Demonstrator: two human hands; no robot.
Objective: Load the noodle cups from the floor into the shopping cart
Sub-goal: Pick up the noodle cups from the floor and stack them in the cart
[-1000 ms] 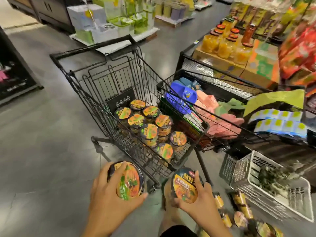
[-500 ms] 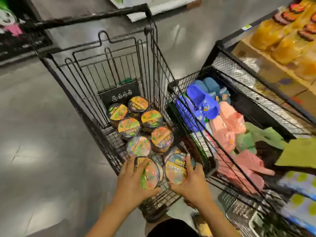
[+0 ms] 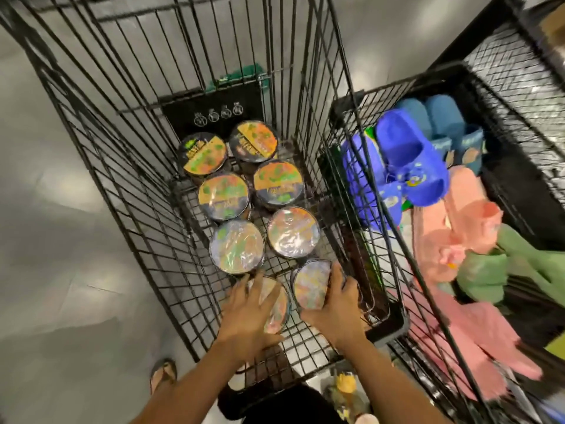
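A black wire shopping cart fills the view from above. Several noodle cups with orange and green lids stand in two rows on its floor. My left hand reaches into the near end of the cart and grips a noodle cup tilted on its side. Just to the right, my right hand grips another noodle cup, also tilted, low above the cart floor. Both cups are partly covered by my fingers. A noodle cup on the floor shows below the cart.
A black wire bin right of the cart holds blue slippers, pink slippers and green slippers. Grey floor lies to the left. A sandalled foot stands beside the cart.
Both hands carried their cups from beside the cart's front, over its edge, and down into the near end of the basket. The camera moved closer and now looks straight down into the cart.
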